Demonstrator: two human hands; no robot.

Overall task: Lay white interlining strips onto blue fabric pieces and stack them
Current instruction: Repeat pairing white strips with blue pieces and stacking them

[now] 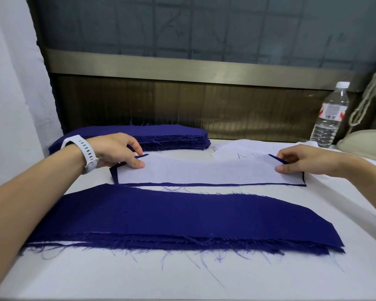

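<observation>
Plenty of bare worktop [96,274] along the near edge, only loose blue threads trailing across it. Nearest, a frayed stack of blue pieces [182,216], spread wide from left to right, ragged edge on the near side. Just beyond it, past a thin gap of worktop, the white interlining strip [208,171], lying flat on a blue fabric piece [204,184], with a narrow blue rim showing along the near edge and at both ends. Farther back on the left, a second blue stack [161,133] close against the dark wall panel [204,105]. To its right, loose white sheets [237,149] with faint pencil marks, too faint to read. Far right, a clear water bottle [329,118], white cap, red-and-white label, wording too small to make out. Now the hands: left hand [117,151], white watch [85,153] on the wrist, fingers curled, thumb and fingertips pinching the strip's left end. Right hand [302,161] at the right end, thumb flat on the white, fingers curled onto the far corner, gripping there.
</observation>
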